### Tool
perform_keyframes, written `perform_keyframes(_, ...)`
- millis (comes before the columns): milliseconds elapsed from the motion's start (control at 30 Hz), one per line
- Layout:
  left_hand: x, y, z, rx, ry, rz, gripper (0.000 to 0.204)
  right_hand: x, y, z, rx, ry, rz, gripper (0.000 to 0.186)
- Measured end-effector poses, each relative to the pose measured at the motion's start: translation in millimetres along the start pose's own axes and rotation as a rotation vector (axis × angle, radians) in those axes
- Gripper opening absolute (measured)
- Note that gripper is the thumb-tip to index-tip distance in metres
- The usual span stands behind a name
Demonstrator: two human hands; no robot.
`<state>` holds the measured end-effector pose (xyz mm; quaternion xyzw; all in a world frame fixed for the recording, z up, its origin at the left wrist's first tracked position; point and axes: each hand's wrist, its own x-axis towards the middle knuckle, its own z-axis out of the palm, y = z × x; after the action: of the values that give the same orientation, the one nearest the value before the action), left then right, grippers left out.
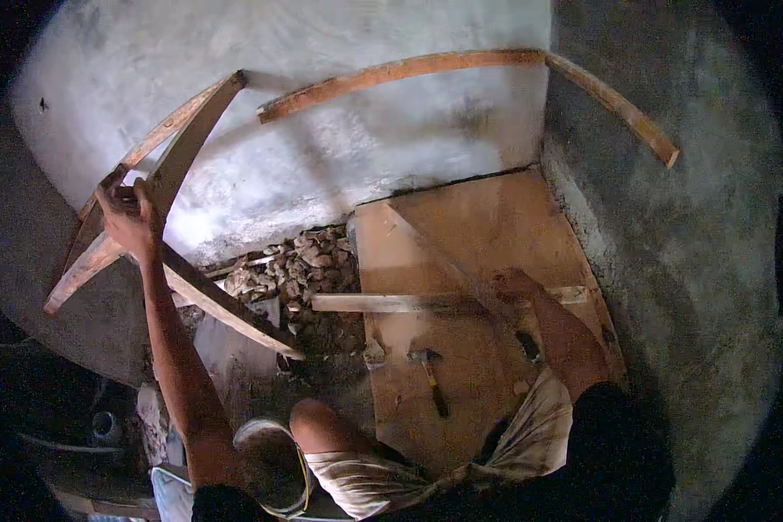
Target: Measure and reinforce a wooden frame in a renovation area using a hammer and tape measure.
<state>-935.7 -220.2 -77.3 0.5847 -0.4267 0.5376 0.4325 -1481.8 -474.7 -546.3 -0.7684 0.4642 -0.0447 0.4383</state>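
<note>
1 long brown timber batten (pixel 196 139), stiff, likely rough: left hand (pixel 130 217) fingers wrapped round its crossing; right hand (pixel 513 285) pressed on flat plywood sheet (pixel 496 226), finger spread indeterminable

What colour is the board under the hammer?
The board under the hammer is plain orange-brown wood, seen best in the head view.

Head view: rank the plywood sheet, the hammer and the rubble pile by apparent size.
1. Plywood sheet, by far the largest.
2. Rubble pile.
3. Hammer, smallest.
</note>
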Motion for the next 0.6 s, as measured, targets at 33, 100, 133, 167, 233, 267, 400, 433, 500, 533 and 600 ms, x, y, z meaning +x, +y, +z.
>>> perform_keyframes(33,-2.7,-2.0,7.2,-0.003,0.028,0.026,0.033,10.3,27.3,-0.2,-0.294,0.051,-0.134,0.043)
perform_keyframes(100,0.9,-10.5,-8.8,-0.015,-0.004,-0.007,0.034,19.4,-5.8,7.4,-0.302,-0.013,-0.122,0.042)
perform_keyframes(133,0.3,-18.3,-12.6,0.01,0.031,0.0,0.033,12.9,-34.9,7.0,-0.315,-0.053,-0.087,0.041)
perform_keyframes(167,-2.7,-22.7,-11.7,0.021,0.062,0.003,0.032,-0.5,-60.4,3.8,-0.329,-0.086,-0.037,0.04)
perform_keyframes(233,2.3,-4.0,-22.2,0.033,-0.022,-0.03,0.027,-8.1,-93.1,8.0,-0.356,-0.146,0.044,0.04)
perform_keyframes(267,5.4,8.3,-8.8,-0.022,-0.009,-0.011,0.026,18.5,13.7,20.9,-0.356,-0.127,0.073,0.04)
perform_keyframes(400,-4.0,-12.5,-11.2,0.092,0.01,-0.018,0.02,49.1,19.7,32.1,0.044,-0.038,-0.153,0.039)
perform_keyframes(433,5.4,-32.3,-36.4,0.113,-0.044,0.009,0.022,12.9,-108.5,31.0,-0.088,-0.172,0.146,0.041)
perform_keyframes(500,8.1,-18.1,-11.0,0.037,-0.042,0.001,0.023,7.2,-68.3,-0.1,-0.32,-0.068,0.082,0.04)
perform_keyframes(533,11.2,-16.1,-4.6,0.038,-0.042,0.023,0.024,10.3,-41.7,-6.5,-0.541,0.006,-0.033,0.04)
perform_keyframes(600,7.0,-10.7,12.3,-0.038,-0.063,0.018,0.024,5.5,17.0,-15.3,-0.981,0.143,-0.26,0.04)
